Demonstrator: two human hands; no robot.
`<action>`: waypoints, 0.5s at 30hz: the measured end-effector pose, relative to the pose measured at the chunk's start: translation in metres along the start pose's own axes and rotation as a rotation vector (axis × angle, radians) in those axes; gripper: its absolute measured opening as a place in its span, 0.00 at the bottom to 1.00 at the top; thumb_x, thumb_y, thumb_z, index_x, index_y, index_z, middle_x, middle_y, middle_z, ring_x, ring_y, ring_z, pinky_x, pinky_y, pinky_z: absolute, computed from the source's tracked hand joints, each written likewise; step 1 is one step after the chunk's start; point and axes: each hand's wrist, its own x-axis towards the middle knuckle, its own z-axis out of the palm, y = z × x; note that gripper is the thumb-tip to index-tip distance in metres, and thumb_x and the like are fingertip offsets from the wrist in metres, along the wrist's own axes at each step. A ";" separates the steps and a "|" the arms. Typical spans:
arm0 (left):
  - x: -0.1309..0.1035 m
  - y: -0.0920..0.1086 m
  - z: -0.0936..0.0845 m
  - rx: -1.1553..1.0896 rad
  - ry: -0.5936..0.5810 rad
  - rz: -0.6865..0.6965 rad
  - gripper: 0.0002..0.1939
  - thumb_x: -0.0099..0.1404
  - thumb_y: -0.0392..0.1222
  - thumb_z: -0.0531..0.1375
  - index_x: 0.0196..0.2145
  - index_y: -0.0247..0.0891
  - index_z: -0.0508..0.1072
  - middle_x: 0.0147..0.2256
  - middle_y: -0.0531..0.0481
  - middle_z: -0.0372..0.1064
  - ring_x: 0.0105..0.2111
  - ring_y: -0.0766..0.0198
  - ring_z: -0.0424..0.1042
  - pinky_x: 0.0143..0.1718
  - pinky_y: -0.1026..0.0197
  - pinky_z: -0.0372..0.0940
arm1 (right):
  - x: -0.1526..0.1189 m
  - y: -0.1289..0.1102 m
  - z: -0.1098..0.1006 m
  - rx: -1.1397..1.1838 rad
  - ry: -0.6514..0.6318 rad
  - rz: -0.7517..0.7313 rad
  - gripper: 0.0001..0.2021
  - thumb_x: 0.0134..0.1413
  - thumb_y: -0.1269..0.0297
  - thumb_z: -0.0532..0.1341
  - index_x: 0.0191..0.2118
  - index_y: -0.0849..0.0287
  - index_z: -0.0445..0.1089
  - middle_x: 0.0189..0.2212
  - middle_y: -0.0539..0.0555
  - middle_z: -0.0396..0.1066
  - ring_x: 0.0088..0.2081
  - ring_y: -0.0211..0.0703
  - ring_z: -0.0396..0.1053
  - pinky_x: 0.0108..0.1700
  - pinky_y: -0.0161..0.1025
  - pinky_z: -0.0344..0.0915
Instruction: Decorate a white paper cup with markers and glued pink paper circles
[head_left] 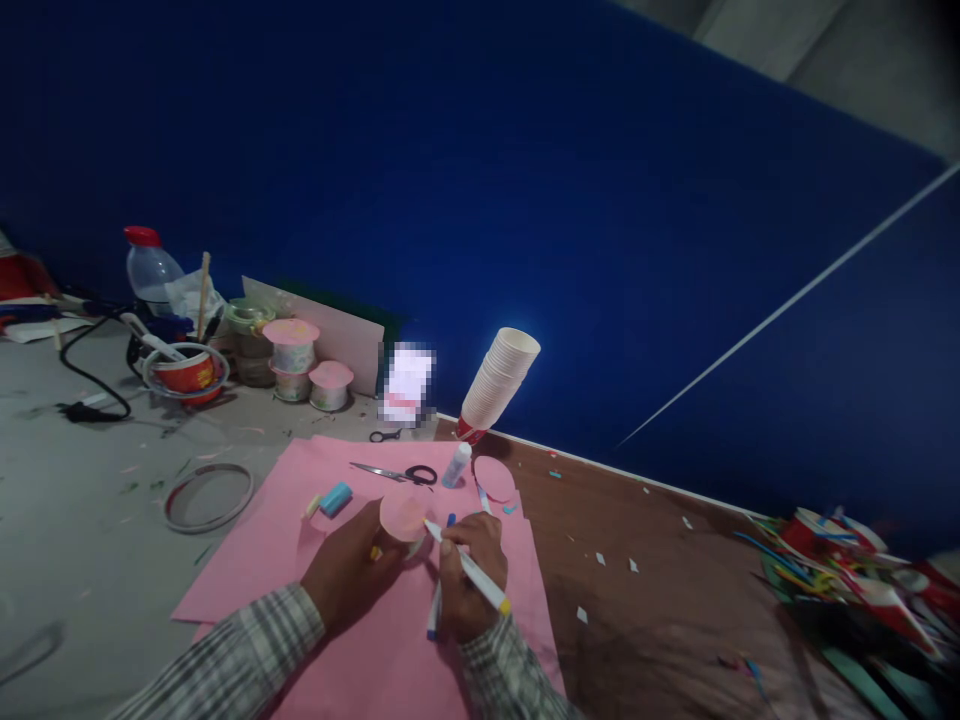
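Note:
My left hand is wrapped around a small paper cup topped with a pink paper disc. In my right hand is a white marker with a yellow end, its tip at the disc's right edge. A blue-ended marker lies beside that hand, partly covered by it. Beyond the hands, scissors, a glue stick and a loose pink disc rest on or at the edge of the pink paper sheets. A short blue cylinder lies left of the cup.
A tall stack of paper cups leans near the blue wall. Pink-topped cups stand at the back left, near a red bowl and a bottle. A tape ring lies left; mixed scraps pile up right.

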 end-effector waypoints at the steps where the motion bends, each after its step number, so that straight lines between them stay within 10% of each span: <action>1: 0.000 0.000 0.000 0.004 -0.002 -0.007 0.08 0.47 0.44 0.60 0.28 0.46 0.67 0.24 0.61 0.70 0.22 0.66 0.67 0.21 0.64 0.59 | 0.000 0.000 0.000 -0.002 0.003 0.003 0.05 0.47 0.70 0.57 0.26 0.54 0.67 0.20 0.48 0.66 0.23 0.48 0.65 0.29 0.47 0.63; 15: 0.001 -0.001 0.000 0.036 -0.013 -0.004 0.08 0.45 0.41 0.59 0.27 0.46 0.66 0.21 0.62 0.67 0.20 0.66 0.65 0.20 0.64 0.57 | -0.001 -0.003 0.000 0.063 -0.011 0.082 0.10 0.55 0.60 0.53 0.40 0.48 0.69 0.20 0.49 0.71 0.23 0.51 0.69 0.27 0.50 0.68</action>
